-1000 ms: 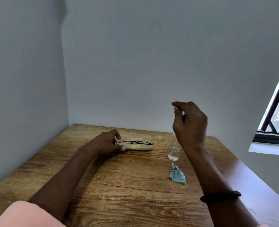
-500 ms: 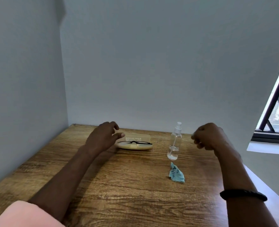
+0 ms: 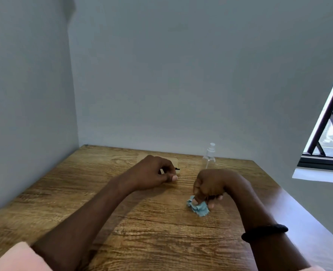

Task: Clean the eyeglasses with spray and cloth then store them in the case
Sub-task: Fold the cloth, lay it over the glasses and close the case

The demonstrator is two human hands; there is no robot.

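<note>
Left hand (image 3: 153, 174): is being held with fingers and thumb curled narrow over the case and the eyeglasses at the far middle of the worktop (image 3: 152, 231); which of the two is being gripped cannot be told.
Eyeglasses (image 3: 178, 169): only a black tip of the frame is being shown, poking out past the left fingers, above the case.
Case (image 3: 176, 164): tan, lying flat, is being largely covered by the left hand, with only its right corner on show.
Right hand (image 3: 210, 185): is being held knuckles-up, with its thumb and fingertips closed on the cloth.
Cloth (image 3: 199, 208): blue and crumpled, is being pinched at its top by the right hand, its lower folds touching the wood.
Spray bottle (image 3: 209, 158): clear with a white nozzle, is being left upright and unheld just behind the right hand, near the back wall.
Setting: the wood-grain worktop is being framed by grey walls, a barred window (image 3: 330, 124) at the right.
Worn: a black band (image 3: 265, 232) on the right wrist, a pink sleeve (image 3: 14, 257) on the left arm.
</note>
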